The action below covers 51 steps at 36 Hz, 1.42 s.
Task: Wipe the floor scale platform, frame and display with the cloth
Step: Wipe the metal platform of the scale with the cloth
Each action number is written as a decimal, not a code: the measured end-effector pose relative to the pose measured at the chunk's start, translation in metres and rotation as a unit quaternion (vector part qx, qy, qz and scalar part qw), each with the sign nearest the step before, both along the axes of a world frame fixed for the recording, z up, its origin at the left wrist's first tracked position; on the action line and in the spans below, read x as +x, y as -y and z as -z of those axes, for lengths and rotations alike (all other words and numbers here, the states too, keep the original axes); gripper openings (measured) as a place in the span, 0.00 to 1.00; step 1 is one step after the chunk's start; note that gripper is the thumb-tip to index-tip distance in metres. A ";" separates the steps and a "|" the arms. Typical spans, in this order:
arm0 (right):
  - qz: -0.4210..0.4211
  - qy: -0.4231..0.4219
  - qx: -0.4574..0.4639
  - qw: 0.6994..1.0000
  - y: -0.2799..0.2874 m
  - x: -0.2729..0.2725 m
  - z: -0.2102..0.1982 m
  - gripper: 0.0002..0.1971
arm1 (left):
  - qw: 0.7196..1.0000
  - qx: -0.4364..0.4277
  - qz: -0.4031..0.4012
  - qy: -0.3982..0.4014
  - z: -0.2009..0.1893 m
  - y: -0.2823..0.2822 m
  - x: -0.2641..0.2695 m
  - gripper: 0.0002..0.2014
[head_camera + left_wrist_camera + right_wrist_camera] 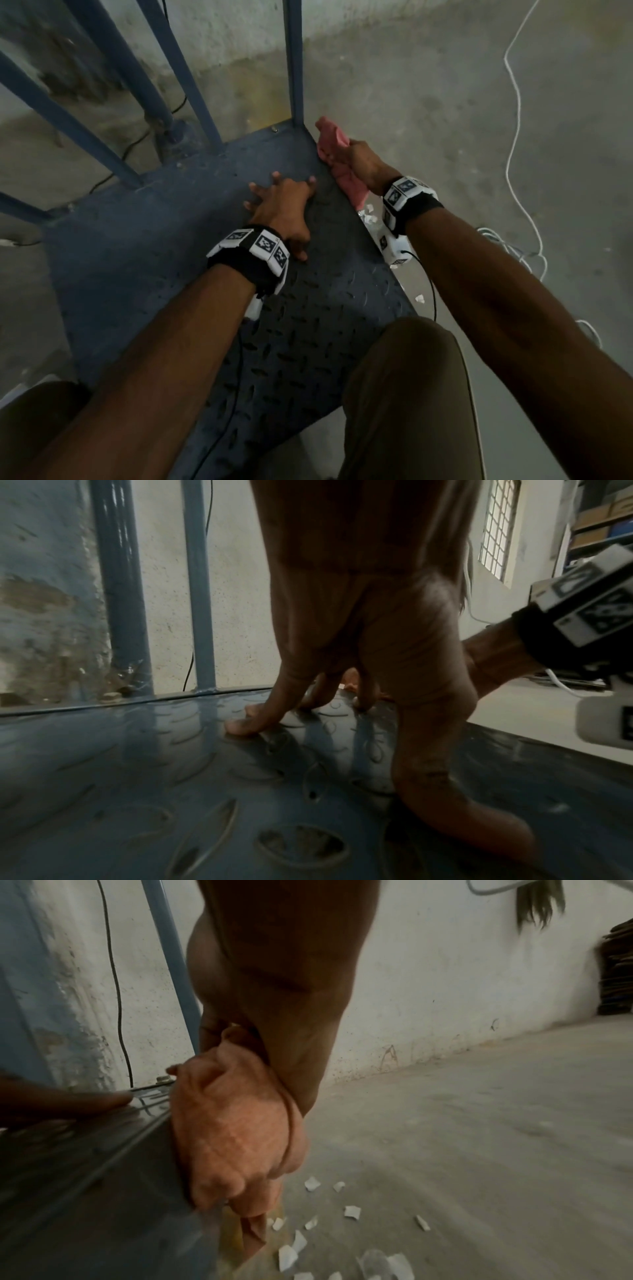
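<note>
- A person's left hand (279,210) presses flat, fingers (240,725) spread and straight, on the blue tread-plate platform (191,246) of a floor scale, toward its far right corner.
- The right hand (364,164) grips a bunched pink cloth (330,144) against the platform's right edge, near the corner where an upright bar of the blue frame (294,61) stands.
- The cloth (232,1131) hangs over that edge toward the concrete floor (479,1137).
- White paper scraps (352,1211) lie on the floor just beside the platform's right edge; a white cable (513,113) trails farther right.
</note>
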State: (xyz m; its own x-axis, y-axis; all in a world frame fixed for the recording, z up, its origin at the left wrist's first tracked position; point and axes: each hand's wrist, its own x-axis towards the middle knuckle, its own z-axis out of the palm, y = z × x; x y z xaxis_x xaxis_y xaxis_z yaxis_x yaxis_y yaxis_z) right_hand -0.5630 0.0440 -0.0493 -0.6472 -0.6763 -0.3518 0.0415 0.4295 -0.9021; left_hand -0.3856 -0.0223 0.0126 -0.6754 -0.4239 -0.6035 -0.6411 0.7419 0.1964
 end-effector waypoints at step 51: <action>-0.003 0.074 -0.025 0.997 -0.109 0.041 0.026 0.20 | 0.997 -0.069 0.033 0.033 0.014 -0.004 -0.007 0.77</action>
State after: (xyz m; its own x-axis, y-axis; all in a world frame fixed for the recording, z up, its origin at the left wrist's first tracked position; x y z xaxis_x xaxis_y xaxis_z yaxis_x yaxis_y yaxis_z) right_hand -0.5217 0.1530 -0.0753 -0.5859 -0.6996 -0.4091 0.1735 0.3848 -0.9065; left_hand -0.3931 -0.0187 -0.0014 -0.6653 -0.4622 -0.5864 -0.5988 0.7993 0.0494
